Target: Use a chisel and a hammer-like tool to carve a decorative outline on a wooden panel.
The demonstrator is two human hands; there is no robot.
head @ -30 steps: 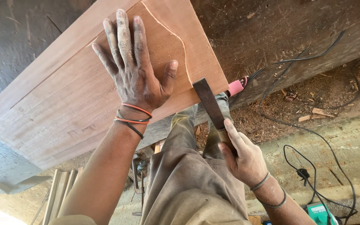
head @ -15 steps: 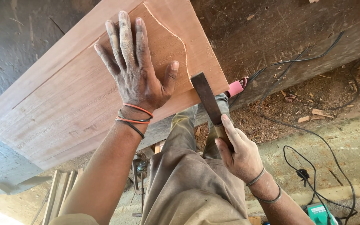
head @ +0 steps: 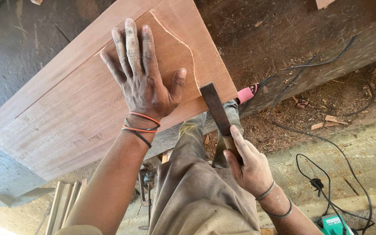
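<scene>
Pressing hand: left hand (head: 146, 85) spread wide, flat on the wooden panel (head: 70, 113), unmoved.
Chisel: right hand (head: 246, 163) grips the chisel (head: 216, 109); blade has crept up to the panel's near edge.
Meaning: cut looks imminent.

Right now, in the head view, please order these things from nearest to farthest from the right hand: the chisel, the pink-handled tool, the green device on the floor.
1. The chisel, held in the right hand, blade up by the board's edge.
2. The pink-handled tool, above the hand, just past the chisel's tip.
3. The green device, low at the right, on the floor among black cables.
</scene>
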